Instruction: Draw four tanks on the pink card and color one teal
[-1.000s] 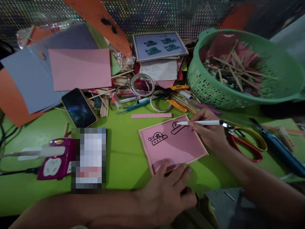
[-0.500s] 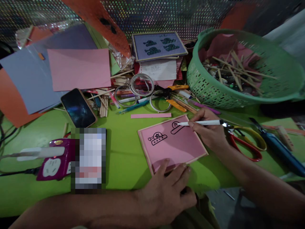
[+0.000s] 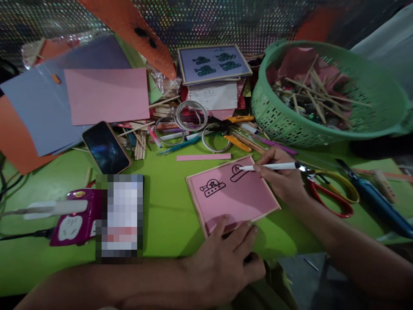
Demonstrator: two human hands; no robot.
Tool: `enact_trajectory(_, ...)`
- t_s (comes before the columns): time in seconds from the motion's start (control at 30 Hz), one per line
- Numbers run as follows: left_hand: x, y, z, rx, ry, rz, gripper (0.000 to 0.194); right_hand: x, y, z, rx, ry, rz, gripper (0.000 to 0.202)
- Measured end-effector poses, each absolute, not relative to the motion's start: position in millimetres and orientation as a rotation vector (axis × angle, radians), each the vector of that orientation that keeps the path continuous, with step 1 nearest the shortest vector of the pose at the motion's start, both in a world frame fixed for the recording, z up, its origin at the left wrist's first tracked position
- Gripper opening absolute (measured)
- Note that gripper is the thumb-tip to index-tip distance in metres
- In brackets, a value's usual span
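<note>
While the left hand (image 3: 226, 262) lies with its fingers spread over the near edge of the pink board (image 3: 230, 202), its grip loosely open and holding nothing, the right hand (image 3: 282, 178) has its grip closed round a white marker (image 3: 274, 166); the tip meets the board at an unfinished black tank outline (image 3: 238, 172); a fuller tank drawing with a star (image 3: 212, 187) sits to its left; the board, edged with thin wooden strips, lies flat and angled on the green surface (image 3: 164, 202); just beyond it is a narrow pink strip (image 3: 203, 157), and past that are tape rolls (image 3: 191, 115) and orange-handled pliers (image 3: 238, 142); red-and-yellow scissors (image 3: 332, 206) lie by the right wrist; farther back, a blue framed picture (image 3: 213, 64) of four green tanks rests on papers, beside a green basket (image 3: 290, 118) of sticks.
</note>
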State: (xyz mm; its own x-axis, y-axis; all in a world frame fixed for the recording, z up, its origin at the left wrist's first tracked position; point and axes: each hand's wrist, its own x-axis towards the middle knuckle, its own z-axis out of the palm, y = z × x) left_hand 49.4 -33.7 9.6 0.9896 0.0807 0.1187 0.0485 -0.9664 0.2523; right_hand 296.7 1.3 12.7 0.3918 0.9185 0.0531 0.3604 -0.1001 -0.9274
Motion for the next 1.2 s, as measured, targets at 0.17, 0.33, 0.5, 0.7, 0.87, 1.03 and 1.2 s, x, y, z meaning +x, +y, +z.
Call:
enact_trajectory(0.17, 49.3, -33.6, 9.2, 2.879, 0.104, 0.194, 0.021, 295.7, 1.5, 13.3, -1.641, -1.140, 0.720, 0.022)
enact_trajectory(0.33, 49.7, -33.3, 9.6, 2.880, 0.093, 0.178, 0.022, 297.0, 0.8, 11.1, -1.647, -1.119, 0.740, 0.020)
enact_trajectory(0.5, 49.6, -32.9, 9.5, 2.875, 0.090, 0.177, 0.024, 297.7, 0.4, 9.4, -1.607, -1.105, 0.742, 0.019)
enact_trajectory(0.7, 49.5, -35.8, 5.9, 2.883, 0.108, 0.205, 0.026, 294.8, 0.0, 15.1, -1.633, -1.128, 0.754, 0.018)
enact_trajectory(0.87, 50.2, -34.5, 6.7, 2.873, 0.108, 0.213, 0.022, 294.5, -0.6, 15.3, -1.642, -1.154, 0.751, 0.015)
enact_trajectory(1.03, 50.5, -31.3, 10.6, 2.890, 0.090, 0.174, 0.021, 295.2, -0.8, 12.6, -1.608, -1.173, 0.760, 0.016)
enact_trajectory(1.2, 49.8, -31.3, 12.2, 2.891, 0.089, 0.150, 0.021, 294.9, -1.0, 13.0, -1.641, -1.169, 0.749, 0.016)
